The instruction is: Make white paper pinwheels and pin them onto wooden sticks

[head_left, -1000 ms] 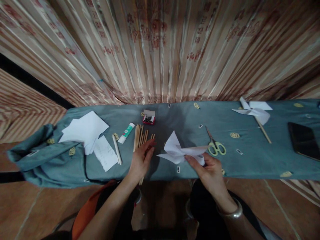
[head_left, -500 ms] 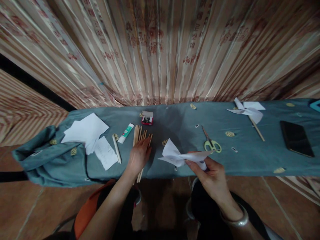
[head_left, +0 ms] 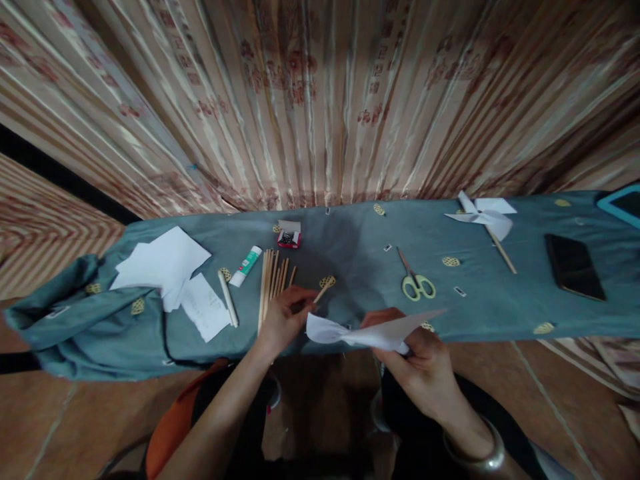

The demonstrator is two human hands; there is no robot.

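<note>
My left hand (head_left: 287,319) is closed on a thin wooden stick (head_left: 324,291), whose end points up and to the right. Just left of it, several more wooden sticks (head_left: 270,280) lie in a loose bundle. In my right hand (head_left: 417,350) is a white paper pinwheel (head_left: 357,332), pinched from below and seen nearly edge-on. Its left blades come close to the stick in my left hand. A finished-looking pinwheel on a stick (head_left: 484,217) lies at the back right. Scissors (head_left: 418,285) with pale green handles rest beyond my right hand.
A small red box (head_left: 289,237) of dark bits stands open at the back. A glue stick (head_left: 246,267), a white pen (head_left: 229,298) and white paper sheets (head_left: 167,260) lie to the left. A black phone (head_left: 575,267) and a blue-edged device (head_left: 623,205) are at the right.
My left hand has lifted one stick from the bundle and moved right with it. The pinwheel in my right hand has tilted and come slightly nearer to me. The view has shifted slightly.
</note>
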